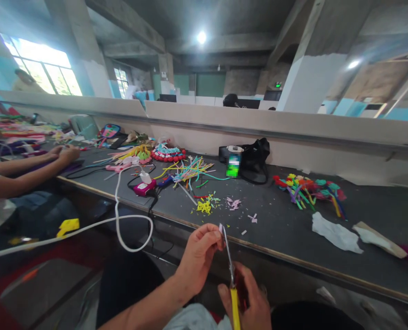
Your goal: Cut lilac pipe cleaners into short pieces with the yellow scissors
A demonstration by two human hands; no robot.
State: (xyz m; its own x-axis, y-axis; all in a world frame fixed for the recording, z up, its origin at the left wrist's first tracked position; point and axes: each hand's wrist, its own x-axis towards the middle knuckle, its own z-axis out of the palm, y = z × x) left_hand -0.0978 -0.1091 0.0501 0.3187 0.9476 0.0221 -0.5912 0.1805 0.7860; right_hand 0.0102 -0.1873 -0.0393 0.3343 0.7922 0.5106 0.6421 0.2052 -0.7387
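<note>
Fingertips of the left hand [202,252] are pinched together on a small pale-lilac piece [221,227], whose end pokes up past the thumb. The right hand [250,298], lower and apart from the left, is closed around the yellow handles of the scissors [229,256]. Their blades point up and slightly left, the tips right by the lilac piece; whether the 2 blades touch it cannot be told. Both hands are in front of the edge of the dark table [286,224], above the person's lap.

Just beyond, on the tabletop, lie a heap of yellow clippings [204,206], a small scatter of lilac clippings [234,203] to its right, and a few loose pale bits nearer the edge. Behind the yellow heap spreads a loose bundle of coloured strips [193,170]. Left of that sit a magenta box [145,187] and a white cable [117,197] that loops down over the edge.

Farther back, a black bag [261,153] rests near the pale divider [276,126], with a container [234,160] in front, its label blurred. To the right are a multicoloured cluster [302,188] and a crumpled white sheet [336,233]. At far left, 2 hands [66,155] of a co-worker meet over the table.
</note>
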